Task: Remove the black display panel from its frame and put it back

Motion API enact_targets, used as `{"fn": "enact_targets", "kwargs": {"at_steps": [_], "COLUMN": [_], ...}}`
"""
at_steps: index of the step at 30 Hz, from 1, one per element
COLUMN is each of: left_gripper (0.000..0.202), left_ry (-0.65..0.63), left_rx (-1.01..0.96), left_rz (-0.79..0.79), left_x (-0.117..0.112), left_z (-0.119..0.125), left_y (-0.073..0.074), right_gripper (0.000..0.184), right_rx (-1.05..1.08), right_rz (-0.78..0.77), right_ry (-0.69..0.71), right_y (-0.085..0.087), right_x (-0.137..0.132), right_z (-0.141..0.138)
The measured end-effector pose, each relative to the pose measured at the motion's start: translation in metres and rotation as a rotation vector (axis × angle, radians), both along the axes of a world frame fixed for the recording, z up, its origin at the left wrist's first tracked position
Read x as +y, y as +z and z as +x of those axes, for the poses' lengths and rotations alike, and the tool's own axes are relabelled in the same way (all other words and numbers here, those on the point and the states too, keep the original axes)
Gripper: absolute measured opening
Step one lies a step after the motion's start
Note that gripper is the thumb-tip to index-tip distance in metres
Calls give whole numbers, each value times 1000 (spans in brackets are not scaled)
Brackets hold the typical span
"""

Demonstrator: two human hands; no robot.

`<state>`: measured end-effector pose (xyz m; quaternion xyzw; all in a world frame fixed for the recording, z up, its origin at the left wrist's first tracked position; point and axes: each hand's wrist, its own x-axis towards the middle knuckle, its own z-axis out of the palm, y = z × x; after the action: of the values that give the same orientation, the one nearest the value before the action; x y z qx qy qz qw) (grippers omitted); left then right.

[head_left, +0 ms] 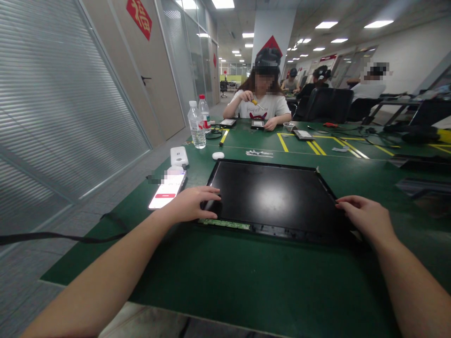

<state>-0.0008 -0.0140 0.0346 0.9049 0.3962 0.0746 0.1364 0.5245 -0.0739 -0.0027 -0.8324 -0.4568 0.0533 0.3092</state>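
A black flat display panel (271,192) lies on the green table in front of me, its dark screen facing up. Along its near edge, toward the left, a narrow green circuit board (225,224) is exposed. My left hand (197,203) rests over the panel's left edge, fingers and thumb apart on the frame and screen. At the right edge, my right hand (368,216) pinches the rim between thumb and fingers; part of that grip is hidden behind the hand.
A lit phone (169,190), a white device (179,157) and a white earbud case (218,155) lie to the left. Farther back stand two bottles (197,126). Across the table, a person holds a yellow-handled screwdriver (256,103) above small drives. Cables (366,134) lie at the right.
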Motion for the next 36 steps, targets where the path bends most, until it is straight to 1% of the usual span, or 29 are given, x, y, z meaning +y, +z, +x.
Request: {"fn": "enact_targets", "kwargs": {"at_steps": [7,11,15,18,22,25,27,29,33,36], "left_gripper": [42,39,43,48,46,46,48,48,50,52], "left_ry": [-51,-64,-52,21,183,293,340,357,343,339], "left_rx": [-56,-60,-50,-75,-139,-129,-110,-87,-74,-63], "left_rz": [-18,-29,-29,0,89,132,126,105,90,99], "left_x": [1,1,3,6,11,15,17,18,20,22], "left_z": [-1,-2,-3,-4,-4,-4,-4,-4,-3,-2], "left_y": [-5,-6,-7,-9,-14,-18,-21,-23,-27,-30], "right_gripper": [31,33,30,28,30,29,29,29,29,28], "right_rx": [-27,-5,24,23,28,29,34,52,98,78], "right_rz": [-1,-21,-40,-53,-42,-33,-28,-20,-24,-30], "right_ry": [0,-2,-14,-9,7,18,12,4,-30,-35], "right_y": [-4,-2,3,5,3,1,1,2,6,5], "right_x": [2,1,1,0,0,1,1,0,-1,0], "right_z": [4,2,-1,-1,2,4,4,2,-4,-3]}}
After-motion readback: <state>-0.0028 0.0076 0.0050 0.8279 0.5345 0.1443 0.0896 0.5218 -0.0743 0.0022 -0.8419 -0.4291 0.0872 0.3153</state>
